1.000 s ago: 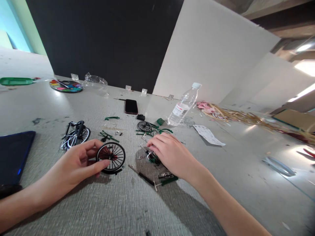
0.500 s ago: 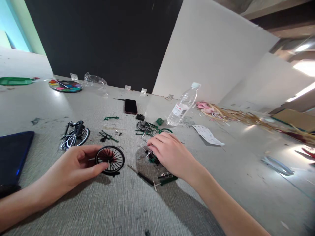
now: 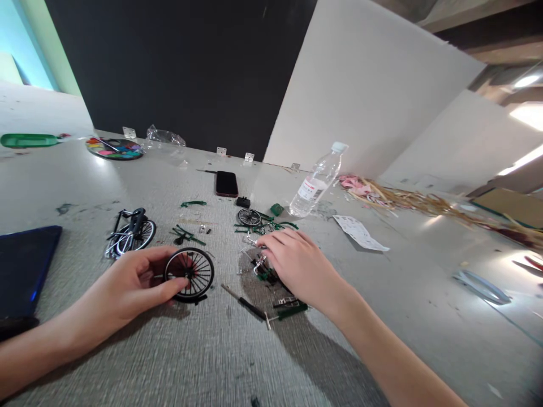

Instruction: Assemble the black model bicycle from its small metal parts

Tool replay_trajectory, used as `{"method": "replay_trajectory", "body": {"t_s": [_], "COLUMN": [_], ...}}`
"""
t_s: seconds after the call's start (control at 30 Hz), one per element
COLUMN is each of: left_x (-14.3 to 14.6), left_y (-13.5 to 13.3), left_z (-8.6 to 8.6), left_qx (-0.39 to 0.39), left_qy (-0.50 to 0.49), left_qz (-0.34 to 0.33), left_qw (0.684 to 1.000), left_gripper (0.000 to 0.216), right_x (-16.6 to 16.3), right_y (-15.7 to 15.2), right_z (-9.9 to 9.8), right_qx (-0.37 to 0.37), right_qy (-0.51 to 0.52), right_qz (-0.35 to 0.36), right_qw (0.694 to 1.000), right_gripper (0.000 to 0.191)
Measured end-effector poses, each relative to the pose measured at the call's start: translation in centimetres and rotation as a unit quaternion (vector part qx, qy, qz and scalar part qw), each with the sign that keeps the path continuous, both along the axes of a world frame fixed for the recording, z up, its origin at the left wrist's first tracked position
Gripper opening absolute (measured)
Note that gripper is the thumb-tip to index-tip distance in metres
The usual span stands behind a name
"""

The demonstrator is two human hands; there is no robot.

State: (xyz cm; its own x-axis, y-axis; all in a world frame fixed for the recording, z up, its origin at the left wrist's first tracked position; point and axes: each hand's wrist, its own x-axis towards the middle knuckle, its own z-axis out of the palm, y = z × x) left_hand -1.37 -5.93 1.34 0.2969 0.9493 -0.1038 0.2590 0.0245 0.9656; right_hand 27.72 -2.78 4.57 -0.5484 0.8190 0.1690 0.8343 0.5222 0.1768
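Observation:
My left hand (image 3: pixel 142 281) pinches a small black spoked toy bicycle wheel (image 3: pixel 194 275) between thumb and fingers, just above the table. Over a heap of small silver and green bicycle parts (image 3: pixel 262 270) hovers my right hand (image 3: pixel 292 263), palm down, fingers bent; its fingertips are partly hidden, and what they hold, if anything, I cannot make out. Beyond it lie a second wheel (image 3: pixel 249 217) and green frame pieces (image 3: pixel 282 225). A small screwdriver (image 3: pixel 250 307) rests between the hands, next to a dark green part (image 3: pixel 292 311). Left of centre are green bars (image 3: pixel 189 234).
A partly assembled black and silver bicycle model (image 3: pixel 133 232) stands behind my left hand. Farther back are a phone (image 3: pixel 226 183), a clear bottle (image 3: pixel 316 183) and a paint palette (image 3: pixel 113 148). A printed sheet (image 3: pixel 360 233) lies right; a dark blue-edged object (image 3: pixel 25 271) lies left.
My right hand has shifted very slightly over the small parts. My left hand keeps the wheel in nearly the same place. The whole view has moved a little.

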Motion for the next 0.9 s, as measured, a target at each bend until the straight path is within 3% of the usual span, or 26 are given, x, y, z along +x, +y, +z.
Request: {"method": "replay_trajectory", "body": {"t_s": [0.37,0.9], "left_x": [0.26,0.41], "left_y": [-0.09,-0.16], "left_z": [0.17,0.62], "left_qx": [0.023,0.023], "left_qy": [-0.005,0.002], "left_qz": [0.002,0.012], "left_qw": [1.0,1.0], "left_gripper": [0.026,0.029], "right_x": [0.21,0.08], "right_y": [0.03,-0.01], "right_z": [0.0,-0.06], "right_qx": [-0.001,0.021], "right_qy": [-0.007,0.016], "right_qz": [-0.029,-0.016], "right_qw": [1.0,1.0], "right_gripper": [0.02,0.022]}}
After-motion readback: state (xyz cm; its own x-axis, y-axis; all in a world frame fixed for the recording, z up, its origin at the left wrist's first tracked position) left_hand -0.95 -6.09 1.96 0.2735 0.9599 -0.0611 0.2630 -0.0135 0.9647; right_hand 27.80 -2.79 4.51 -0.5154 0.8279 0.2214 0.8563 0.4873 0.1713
